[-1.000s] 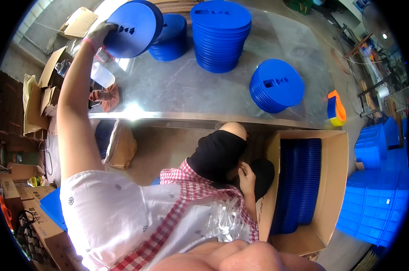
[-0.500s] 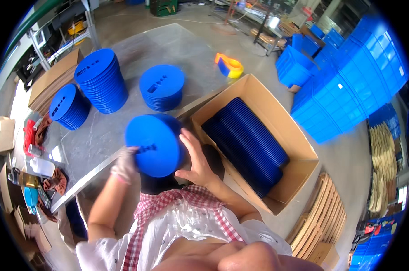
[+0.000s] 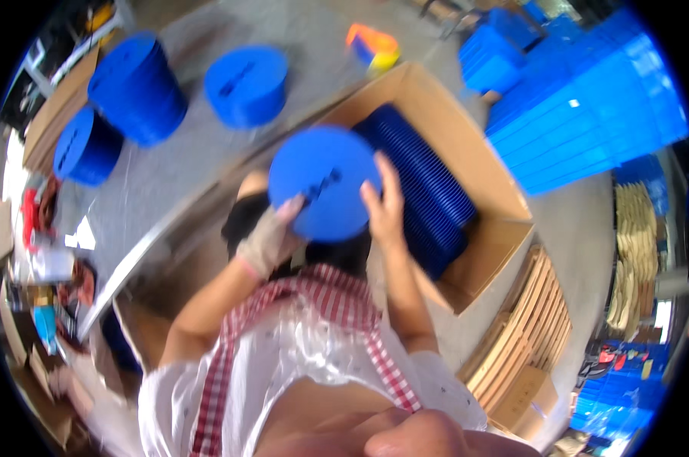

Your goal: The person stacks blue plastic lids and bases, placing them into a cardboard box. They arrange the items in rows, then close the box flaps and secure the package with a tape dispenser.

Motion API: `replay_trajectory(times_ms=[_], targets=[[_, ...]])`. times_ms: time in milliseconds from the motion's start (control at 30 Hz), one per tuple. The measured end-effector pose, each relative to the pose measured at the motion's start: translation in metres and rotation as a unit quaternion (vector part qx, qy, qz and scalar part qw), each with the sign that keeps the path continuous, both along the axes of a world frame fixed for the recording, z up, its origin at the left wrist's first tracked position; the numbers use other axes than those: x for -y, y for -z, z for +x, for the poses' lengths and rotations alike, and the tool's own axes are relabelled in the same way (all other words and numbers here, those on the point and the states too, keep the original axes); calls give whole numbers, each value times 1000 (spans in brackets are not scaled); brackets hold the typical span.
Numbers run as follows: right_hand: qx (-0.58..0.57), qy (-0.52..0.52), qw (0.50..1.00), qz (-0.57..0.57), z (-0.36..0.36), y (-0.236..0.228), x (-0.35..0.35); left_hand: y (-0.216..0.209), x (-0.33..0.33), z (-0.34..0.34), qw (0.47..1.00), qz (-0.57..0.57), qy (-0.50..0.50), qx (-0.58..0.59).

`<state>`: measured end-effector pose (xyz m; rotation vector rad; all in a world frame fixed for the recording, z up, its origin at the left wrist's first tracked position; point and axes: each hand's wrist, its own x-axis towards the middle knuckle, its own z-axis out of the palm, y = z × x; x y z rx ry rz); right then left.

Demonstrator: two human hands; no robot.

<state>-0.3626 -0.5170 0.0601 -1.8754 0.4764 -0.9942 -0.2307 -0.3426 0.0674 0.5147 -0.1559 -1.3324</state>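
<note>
An open cardboard box (image 3: 500,232) stood on the person's right, beside the table (image 3: 161,186). In it, dark blue ridged discs (image 3: 424,190) were packed upright on edge in long rows, with bare room left between them and the far right wall. The near left end of the rows was partly hidden by the blue disc (image 3: 325,164) held up before the person's lap, its face with small dark cut-outs turned to the camera; whether more discs lay behind it could not be told.

The gloved left hand (image 3: 272,240) had its grip closed on the lower left edge, thumb on the face. The bare right hand (image 3: 385,202) was at the right edge, its grip partly open; blur hid whether it was clamped.

On the table stood a tall stack (image 3: 139,91), a short stack (image 3: 87,148) and a low stack (image 3: 245,87) of blue discs. Blue plastic crates (image 3: 588,107) were piled beyond the box, their insides unseen.
</note>
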Motion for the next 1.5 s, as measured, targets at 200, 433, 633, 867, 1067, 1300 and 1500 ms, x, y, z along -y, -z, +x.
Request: replay_trajectory(times_ms=[200,433,633,867,1067,1300,1500], targets=[[-12,20,998,-64,3,-25,3,-35,2,8,990,-13,-83,117],[28,-5,999,-39,3,-28,-10,-26,4,15,983,16,-134,126],[-27,-186,918,-349,-11,-103,-75,6,-10,31,968,-48,-166,180],[148,-113,982,17,1,-52,-29,-86,-30,13,939,277,-139,149],[85,-11,996,39,6,-38,-18,-60,-32,16,972,105,-165,132],[112,-71,991,13,-8,-61,-53,-41,-30,25,982,18,-156,108],[129,-94,986,50,-7,-69,-39,-46,-34,30,986,-15,-133,96]])
